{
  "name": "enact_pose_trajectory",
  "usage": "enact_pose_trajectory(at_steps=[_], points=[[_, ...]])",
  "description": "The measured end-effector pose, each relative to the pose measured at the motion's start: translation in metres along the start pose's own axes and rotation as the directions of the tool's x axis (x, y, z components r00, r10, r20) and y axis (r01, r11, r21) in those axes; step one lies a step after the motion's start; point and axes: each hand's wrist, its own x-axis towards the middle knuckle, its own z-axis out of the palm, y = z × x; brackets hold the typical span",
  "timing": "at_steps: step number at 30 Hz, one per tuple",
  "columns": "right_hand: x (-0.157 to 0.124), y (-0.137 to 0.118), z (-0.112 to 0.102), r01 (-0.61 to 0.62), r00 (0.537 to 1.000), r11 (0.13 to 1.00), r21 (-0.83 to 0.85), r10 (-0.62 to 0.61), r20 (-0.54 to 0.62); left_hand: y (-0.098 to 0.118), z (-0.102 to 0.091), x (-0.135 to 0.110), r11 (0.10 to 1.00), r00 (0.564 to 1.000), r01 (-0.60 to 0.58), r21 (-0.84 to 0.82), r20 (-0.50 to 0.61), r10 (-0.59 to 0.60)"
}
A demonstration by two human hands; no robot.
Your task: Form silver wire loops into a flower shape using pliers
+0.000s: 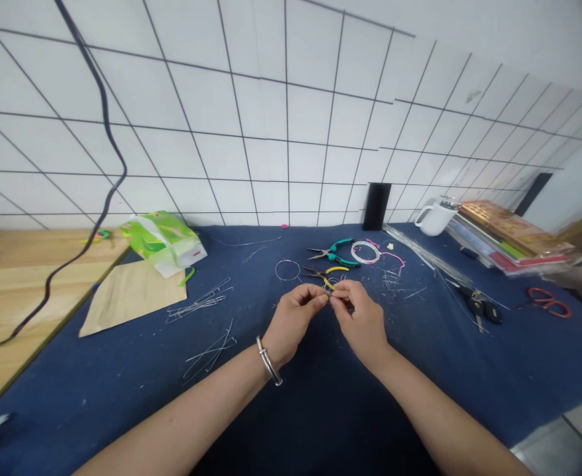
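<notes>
My left hand [291, 322] and my right hand [363, 324] meet fingertip to fingertip above the blue cloth [241, 410]. Both are pinched closed on something too small to make out between thumbs and forefingers. Just beyond the fingers lie pliers with yellow handles [339, 269], partly hidden by my right hand. Farther back rest long-nosed pliers with teal handles [333, 253]. A thin wire ring [277, 271] lies beyond my left hand. Bent wire pieces [201, 301] are piled to the left, with more crossed wires [213, 350] nearer me.
A white cord coil [354, 254], long straight wires [409, 243], black-handled cutters [476, 304] and red-handled scissors [551, 301] lie to the right. A white mug [434, 219] stands beside stacked books [509, 235]. At left are a green packet [159, 237], brown paper [132, 297] and a hanging black cable [106, 112].
</notes>
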Motion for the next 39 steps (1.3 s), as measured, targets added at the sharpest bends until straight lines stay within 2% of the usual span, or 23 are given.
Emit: enact_pose_trajectory(at_steps=[14, 21, 25, 32, 39], points=[[0.001, 0.003, -0.002, 0.023, 0.999, 0.999, -0.044, -0.022, 0.032, 0.001, 0.003, 0.000, 0.993, 0.998, 0.049, -0.110, 0.046, -0.044], [0.002, 0.008, -0.002, 0.171, 0.985, 0.976, -0.135, -0.165, 0.057, -0.003, 0.001, 0.001, 0.999, 1.000, 0.016, -0.041, 0.025, -0.015], [0.002, 0.011, 0.000, 0.178, 0.984, 0.975, -0.131, -0.174, 0.042, -0.005, 0.001, 0.001, 1.000, 0.999, 0.005, -0.012, 0.033, -0.005], [0.002, 0.010, -0.002, 0.189, 0.980, 0.964, -0.186, -0.175, 0.090, -0.005, 0.000, 0.000, 0.996, 0.999, -0.021, 0.084, 0.047, 0.017], [0.002, 0.011, -0.001, 0.227, 0.973, 0.949, -0.220, -0.212, 0.088, -0.010, 0.000, -0.001, 0.984, 0.999, -0.039, 0.172, 0.020, 0.036]])
